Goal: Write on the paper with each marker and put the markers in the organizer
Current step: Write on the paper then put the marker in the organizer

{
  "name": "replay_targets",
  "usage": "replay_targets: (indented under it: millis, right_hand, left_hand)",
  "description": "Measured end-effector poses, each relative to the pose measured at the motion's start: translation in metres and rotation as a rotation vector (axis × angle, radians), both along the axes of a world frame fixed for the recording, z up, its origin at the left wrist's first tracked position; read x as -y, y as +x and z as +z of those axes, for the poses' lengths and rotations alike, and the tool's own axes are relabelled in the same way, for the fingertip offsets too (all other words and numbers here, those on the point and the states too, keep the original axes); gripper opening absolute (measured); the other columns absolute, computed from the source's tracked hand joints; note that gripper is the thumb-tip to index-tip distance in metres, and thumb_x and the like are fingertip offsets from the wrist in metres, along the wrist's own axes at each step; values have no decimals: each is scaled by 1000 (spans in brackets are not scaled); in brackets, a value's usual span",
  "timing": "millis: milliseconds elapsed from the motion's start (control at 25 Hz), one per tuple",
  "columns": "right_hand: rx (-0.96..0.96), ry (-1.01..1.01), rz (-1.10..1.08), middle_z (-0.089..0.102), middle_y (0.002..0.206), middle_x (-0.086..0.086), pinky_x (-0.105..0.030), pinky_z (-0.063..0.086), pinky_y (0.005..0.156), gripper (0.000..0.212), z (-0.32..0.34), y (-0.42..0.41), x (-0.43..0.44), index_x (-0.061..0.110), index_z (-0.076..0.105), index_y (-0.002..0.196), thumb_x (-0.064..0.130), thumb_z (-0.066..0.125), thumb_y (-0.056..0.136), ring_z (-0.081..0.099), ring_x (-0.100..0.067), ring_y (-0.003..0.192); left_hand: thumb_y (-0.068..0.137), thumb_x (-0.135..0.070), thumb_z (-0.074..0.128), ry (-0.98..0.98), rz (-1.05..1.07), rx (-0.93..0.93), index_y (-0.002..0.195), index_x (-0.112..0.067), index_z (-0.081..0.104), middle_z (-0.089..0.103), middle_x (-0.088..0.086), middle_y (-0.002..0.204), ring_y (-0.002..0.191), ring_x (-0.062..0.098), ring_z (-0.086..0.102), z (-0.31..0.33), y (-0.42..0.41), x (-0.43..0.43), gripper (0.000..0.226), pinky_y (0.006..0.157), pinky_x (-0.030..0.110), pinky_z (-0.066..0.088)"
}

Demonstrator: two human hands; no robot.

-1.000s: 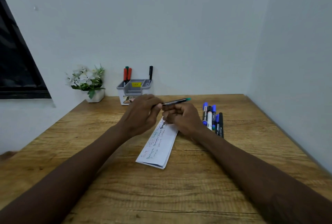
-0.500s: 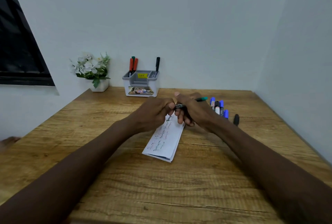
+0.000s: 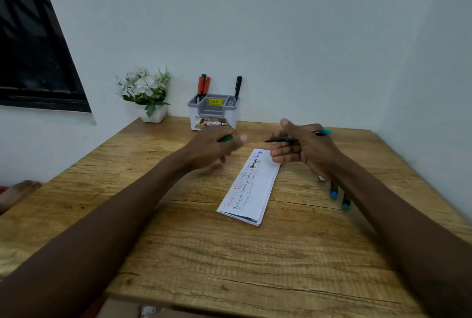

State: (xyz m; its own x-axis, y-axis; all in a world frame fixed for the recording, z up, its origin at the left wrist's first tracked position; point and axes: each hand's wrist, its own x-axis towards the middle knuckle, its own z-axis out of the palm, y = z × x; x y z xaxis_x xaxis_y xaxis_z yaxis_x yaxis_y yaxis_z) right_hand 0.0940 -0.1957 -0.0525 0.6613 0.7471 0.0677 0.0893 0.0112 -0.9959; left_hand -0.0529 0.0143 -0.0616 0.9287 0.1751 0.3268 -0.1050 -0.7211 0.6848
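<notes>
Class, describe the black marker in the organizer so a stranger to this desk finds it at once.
At the wooden desk's far edge, against the wall, a grey organizer stands beside a flower pot. The black marker stands alone in its right-hand compartment; the red markers cluster at its left end.

Left forearm [image 3: 122, 210], right forearm [image 3: 378, 210]: bare, from lower frame corners up to centre. Left hand [image 3: 212, 150] blurred, right hand [image 3: 306, 151] sharp, both bare. Bare foot [image 3: 19, 191] at left edge.
</notes>
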Motion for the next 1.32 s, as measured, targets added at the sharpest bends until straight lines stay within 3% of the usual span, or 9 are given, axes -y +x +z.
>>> replay_targets:
  millis: [80, 160, 240, 360, 440, 560, 800, 1040, 1320]
  right_hand:
    - [28, -43, -1, 76, 95, -26, -38, 64, 77, 35, -11, -1, -3, -3, 77, 101, 31, 70, 94, 77, -32, 85]
    - [58, -45, -32, 77, 93, -24, -39, 65, 77, 25, -15, -1, -4, -7, 75, 102, 14, 78, 87, 77, -31, 83]
    - [120, -66, -93, 76, 85, -22, -41, 65, 74, 21, -16, -2, -5, -11, 72, 98, 4, 78, 84, 75, -30, 74]
    - [285, -95, -153, 72, 71, -22, -41, 63, 60, 19, -20, -4, -11, -15, 69, 87, 3, 73, 82, 67, -30, 58]
    - [354, -123, -164, 72, 69, -20, -40, 62, 56, 20, -23, -7, -16, -13, 68, 85, 6, 72, 80, 65, -29, 52]
    - [428, -171, -136, 73, 68, -18, -44, 62, 56, 15, -27, -8, -19, -6, 70, 80, 9, 72, 80, 66, -30, 50]
    - [558, -159, -106, 74, 66, -14, -37, 61, 52, 12, -29, -11, -19, 0, 73, 77, 8, 69, 85, 67, -26, 49]
    - [616, -180, -95, 74, 66, -10, -36, 62, 52, 12, -30, -10, -19, 3, 74, 78, 10, 69, 86, 68, -25, 50]
    - [590, -177, -104, 73, 66, -13, -37, 62, 54, 11, -30, -9, -18, 3, 73, 76, 8, 68, 85, 68, -26, 50]
  left_hand:
    - [86, -44, 77, 219, 3, -49, 79, -15, 62, 58, -8, 69, 63, 8, 54, -14, 9, 7, 33, 60, 29, 44]
    - [80, -48, 82, 312, -46, -105, 89, -30, 66, 59, -14, 76, 69, 4, 52, -18, 14, 11, 25, 60, 26, 36]
    - [80, -49, 82, 316, -79, -145, 84, -31, 59, 69, -14, 92, 75, 5, 55, -16, 16, 11, 30, 62, 25, 34]
    - [77, -45, 86, 253, -122, -220, 81, -19, 48, 75, -13, 106, 88, 0, 63, -11, 12, 6, 46, 66, 29, 42]
    - [74, -39, 90, 180, -158, -243, 80, -17, 47, 77, -7, 104, 96, -7, 67, -8, 5, 5, 49, 73, 34, 48]
    - [72, -34, 92, 134, -183, -243, 79, -17, 46, 78, -4, 102, 103, -4, 69, -4, 0, 6, 50, 79, 37, 52]
    - [73, -32, 92, 131, -185, -254, 80, -14, 47, 78, -11, 97, 100, -7, 69, -3, 1, 5, 49, 70, 18, 47]
    - [72, -31, 92, 123, -206, -232, 81, -13, 48, 78, 0, 99, 105, -4, 69, -5, 1, 3, 48, 86, 42, 57]
    - [73, -30, 92, 111, -204, -248, 81, -13, 49, 78, -2, 94, 107, -3, 69, -6, 3, 2, 47, 88, 44, 57]
